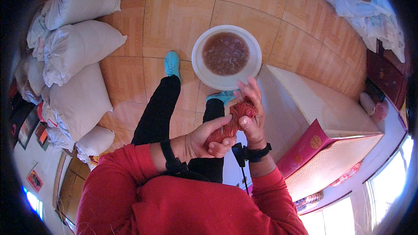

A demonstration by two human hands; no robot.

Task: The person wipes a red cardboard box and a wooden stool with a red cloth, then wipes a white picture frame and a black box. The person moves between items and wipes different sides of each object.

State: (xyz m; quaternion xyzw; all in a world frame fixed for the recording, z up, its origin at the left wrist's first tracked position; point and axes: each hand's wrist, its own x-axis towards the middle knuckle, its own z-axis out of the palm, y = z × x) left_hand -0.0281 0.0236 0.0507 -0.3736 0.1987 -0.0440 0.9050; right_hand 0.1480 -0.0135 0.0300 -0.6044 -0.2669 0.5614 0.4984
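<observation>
While my left grip (213, 139) wraps thumb and fingers firmly around the lower end of a stringy, twisted red bundle (237, 114), my right grip (253, 119) pinches its bunched upper end by the thumb, fingers loosely spread. The bundle hangs between both, near a smooth, round white basin (228, 81) of brown, frothy liquid (225, 54).
</observation>
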